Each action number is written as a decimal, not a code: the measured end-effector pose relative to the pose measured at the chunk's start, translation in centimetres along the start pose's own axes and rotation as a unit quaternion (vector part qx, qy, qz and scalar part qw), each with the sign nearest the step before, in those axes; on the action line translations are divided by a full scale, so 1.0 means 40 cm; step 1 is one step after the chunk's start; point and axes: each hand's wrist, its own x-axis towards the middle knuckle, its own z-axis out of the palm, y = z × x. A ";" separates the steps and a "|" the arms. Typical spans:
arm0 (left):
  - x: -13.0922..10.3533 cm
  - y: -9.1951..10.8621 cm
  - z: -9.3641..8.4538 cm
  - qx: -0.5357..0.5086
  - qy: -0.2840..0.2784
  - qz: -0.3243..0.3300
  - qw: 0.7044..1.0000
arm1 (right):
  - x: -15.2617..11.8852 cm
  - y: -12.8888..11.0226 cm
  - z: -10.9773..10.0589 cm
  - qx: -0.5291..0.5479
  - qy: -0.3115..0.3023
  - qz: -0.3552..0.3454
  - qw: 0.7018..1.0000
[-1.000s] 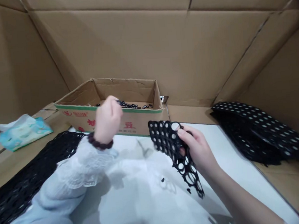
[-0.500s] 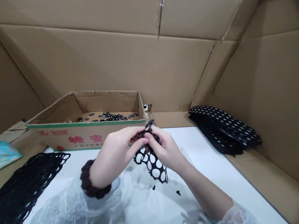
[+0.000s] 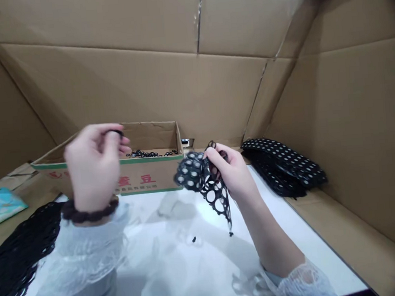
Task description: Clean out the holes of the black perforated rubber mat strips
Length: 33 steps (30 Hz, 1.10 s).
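My left hand (image 3: pixel 97 161), somewhat blurred, is raised in front of the left part of the open cardboard box (image 3: pixel 144 173), with a small black ring (image 3: pixel 116 132) pinched between thumb and fingers. My right hand (image 3: pixel 229 168) is closed on a bunched black sheet with round holes (image 3: pixel 215 195), which hangs over the white table (image 3: pixel 166 261). Several small black rings (image 3: pixel 146 153) lie inside the box. The box's left interior is partly hidden behind my left hand.
A stack of black perforated sheets (image 3: pixel 285 163) lies at the right. More black netted material (image 3: pixel 23 250) is at the left, beside a blue-white packet (image 3: pixel 0 206). Tall cardboard walls (image 3: pixel 136 79) stand behind and at the right. A black scrap (image 3: pixel 194 239) lies on the table.
My left hand has left the perforated sheet and moved up and left to the box with a ring. My right hand has shifted slightly right with the sheet, which has spread out.
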 end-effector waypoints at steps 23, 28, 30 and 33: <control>-0.068 0.082 0.055 -0.176 -0.331 -0.030 0.927 | -0.039 -0.015 0.026 0.064 -0.101 -0.013 0.993; -0.086 0.084 0.071 -0.104 -0.229 -0.019 0.968 | -0.026 0.015 0.044 0.107 -0.090 0.010 0.990; -0.071 0.067 0.058 -0.044 -0.177 0.004 0.983 | -0.016 0.023 0.037 0.115 -0.076 0.011 0.990; -0.017 0.005 0.018 0.074 0.018 0.033 0.997 | 0.000 0.022 0.007 0.113 -0.044 0.006 0.993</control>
